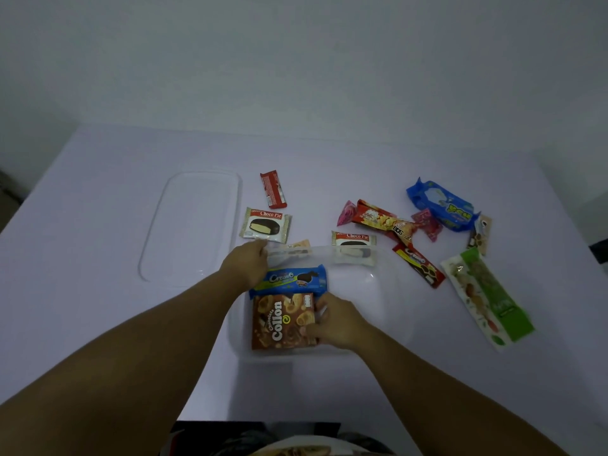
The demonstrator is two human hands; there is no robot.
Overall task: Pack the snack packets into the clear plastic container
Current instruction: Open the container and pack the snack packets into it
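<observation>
The right hand [335,320] pushes the Collon box [283,320] flat inside the clear container [371,291] near the table's front edge, fingers curled on it, while the left hand [246,261] pinches the rim; more packets come next.

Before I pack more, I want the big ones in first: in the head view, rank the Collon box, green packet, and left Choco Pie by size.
1. Green packet
2. Collon box, close; nearer camera, so unsure
3. Left Choco Pie
</observation>
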